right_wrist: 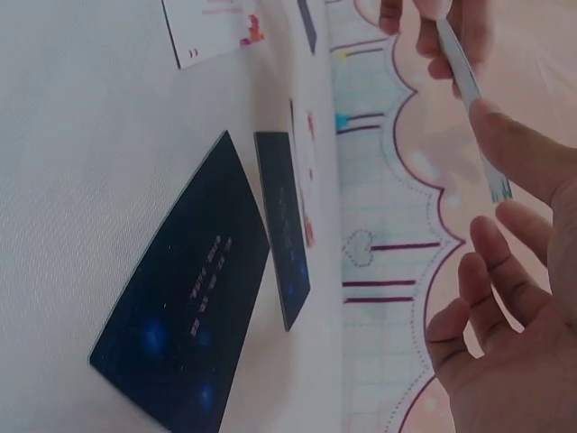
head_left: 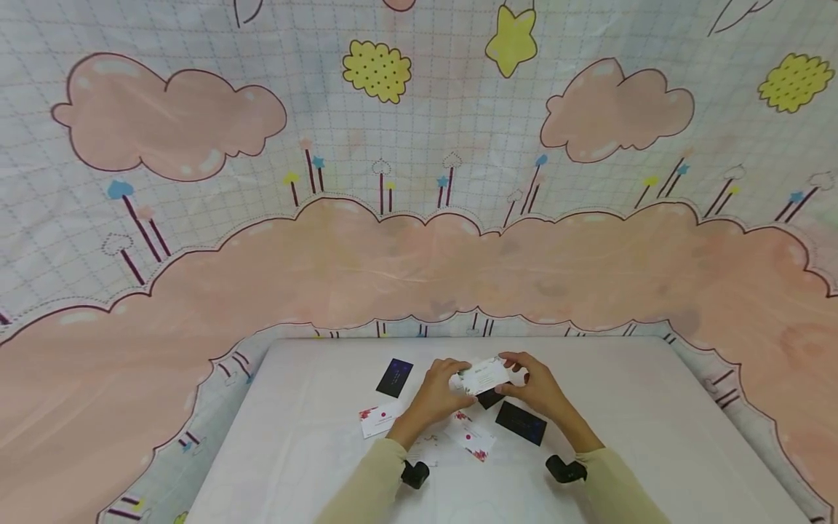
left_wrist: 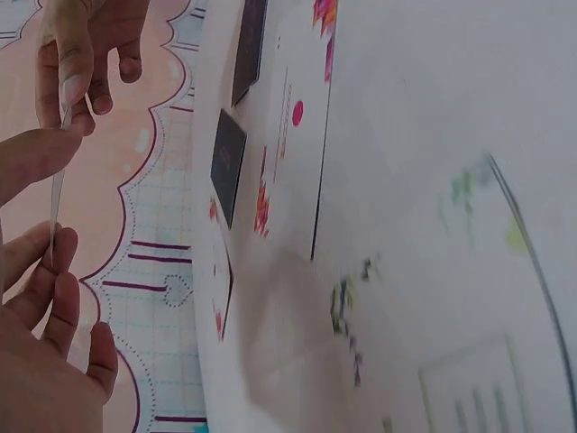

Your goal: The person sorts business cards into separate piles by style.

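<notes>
Both hands hold one white card [head_left: 484,376] up above the white table [head_left: 655,437]. My left hand [head_left: 458,380] pinches its left end and my right hand [head_left: 513,375] pinches its right end. The left wrist view shows the card [left_wrist: 58,176] edge-on between the thumb and fingers of my left hand [left_wrist: 50,212], with my right hand [left_wrist: 77,86] at its far end. Seen from the right wrist, the card [right_wrist: 458,63] is a thin strip pinched by my right hand [right_wrist: 498,167]; my left hand [right_wrist: 433,27] grips the far end.
Cards lie flat on the table under the hands: dark ones [head_left: 395,377] [head_left: 520,422] [head_left: 491,397] and white floral ones [head_left: 380,420] [head_left: 474,439]. A large dark card [right_wrist: 185,334] lies nearest the right wrist. A cloud-printed cloth [head_left: 419,262] hangs behind the table.
</notes>
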The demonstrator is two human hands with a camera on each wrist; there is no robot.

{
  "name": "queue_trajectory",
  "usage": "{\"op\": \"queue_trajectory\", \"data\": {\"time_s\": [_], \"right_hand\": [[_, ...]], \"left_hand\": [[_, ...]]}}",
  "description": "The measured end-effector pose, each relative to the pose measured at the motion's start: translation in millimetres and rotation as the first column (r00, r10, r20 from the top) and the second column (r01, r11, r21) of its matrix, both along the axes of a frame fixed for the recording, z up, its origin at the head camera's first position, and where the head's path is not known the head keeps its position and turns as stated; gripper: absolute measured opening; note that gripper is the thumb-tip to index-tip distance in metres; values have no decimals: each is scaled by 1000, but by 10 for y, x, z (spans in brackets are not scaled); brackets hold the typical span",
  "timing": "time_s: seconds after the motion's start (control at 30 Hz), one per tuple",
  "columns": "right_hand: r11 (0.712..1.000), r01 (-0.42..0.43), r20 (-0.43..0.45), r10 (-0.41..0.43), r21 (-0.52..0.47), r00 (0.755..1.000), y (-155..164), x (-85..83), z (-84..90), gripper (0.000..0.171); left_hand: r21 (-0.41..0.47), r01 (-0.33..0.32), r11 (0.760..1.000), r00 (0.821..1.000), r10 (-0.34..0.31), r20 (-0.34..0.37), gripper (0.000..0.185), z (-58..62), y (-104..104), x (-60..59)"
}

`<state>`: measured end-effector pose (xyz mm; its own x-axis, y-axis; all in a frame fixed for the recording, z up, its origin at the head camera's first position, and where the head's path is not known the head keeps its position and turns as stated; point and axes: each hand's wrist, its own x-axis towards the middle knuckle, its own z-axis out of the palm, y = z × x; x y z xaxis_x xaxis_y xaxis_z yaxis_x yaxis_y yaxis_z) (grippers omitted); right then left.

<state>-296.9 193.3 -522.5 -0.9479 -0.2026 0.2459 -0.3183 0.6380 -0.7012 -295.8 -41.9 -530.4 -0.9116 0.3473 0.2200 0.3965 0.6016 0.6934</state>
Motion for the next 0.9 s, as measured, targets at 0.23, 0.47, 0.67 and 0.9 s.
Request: {"op": "queue_trajectory", "data": {"time_s": [0.23, 0.47, 0.67, 0.9], "right_hand": [[993, -114, -35, 115, 34, 993, -119, 22, 23, 63], [979, -204, 0, 204, 3, 979, -258, 82, 62, 60], [970, -243, 5, 243, 33, 970, -377, 151, 77, 59], [969, -246, 29, 245, 32, 969, -523, 251, 97, 57]], "left_hand": [[-18, 59, 998, 998, -58, 24, 60, 73, -215, 72], [-72, 77, 994, 997, -78, -9, 61, 71, -441, 152], [-65, 77, 995, 996, -80, -50, 58, 119, -633, 246], [-78, 59, 995, 988, -70, -137, 56, 162, -841, 382]]}}
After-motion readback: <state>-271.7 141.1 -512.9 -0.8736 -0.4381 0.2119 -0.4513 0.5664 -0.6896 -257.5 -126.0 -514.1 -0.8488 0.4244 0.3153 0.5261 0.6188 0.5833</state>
